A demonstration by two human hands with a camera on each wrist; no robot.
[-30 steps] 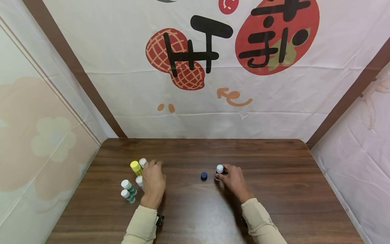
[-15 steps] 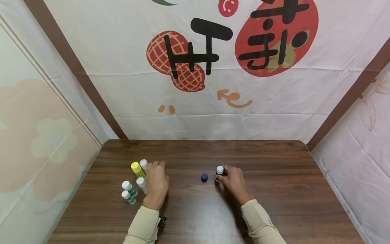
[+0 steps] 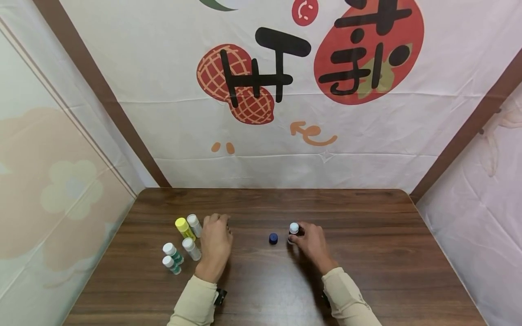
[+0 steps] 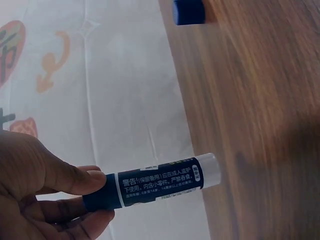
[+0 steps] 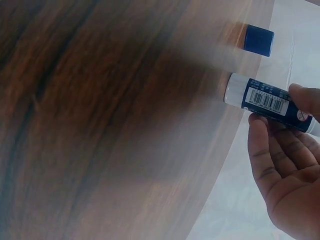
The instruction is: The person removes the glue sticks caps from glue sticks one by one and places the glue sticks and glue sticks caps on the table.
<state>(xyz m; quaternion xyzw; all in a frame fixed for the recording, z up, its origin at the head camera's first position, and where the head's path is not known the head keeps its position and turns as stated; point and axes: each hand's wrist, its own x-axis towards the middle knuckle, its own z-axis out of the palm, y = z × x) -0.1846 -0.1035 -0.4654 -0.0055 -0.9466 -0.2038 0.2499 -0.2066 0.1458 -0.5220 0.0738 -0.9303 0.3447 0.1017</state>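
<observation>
My left hand pinches a dark blue glue stick by its blue cap end, its white base near the tabletop in the left wrist view. In the head view that stick is hidden behind the hand. My right hand grips another dark blue glue stick between thumb and fingers; it stands upright with its cap off and its pale top uppermost. Just left of it a loose blue cap rests on the table.
On the left side of the brown wood table stand a yellow tube, two white-capped clear tubes and two white-capped green-labelled tubes. A printed white cloth hangs behind the table.
My left hand has moved to the right, away from the group of tubes, bringing the glue stick with it. My right hand keeps its hold in about the same place.
</observation>
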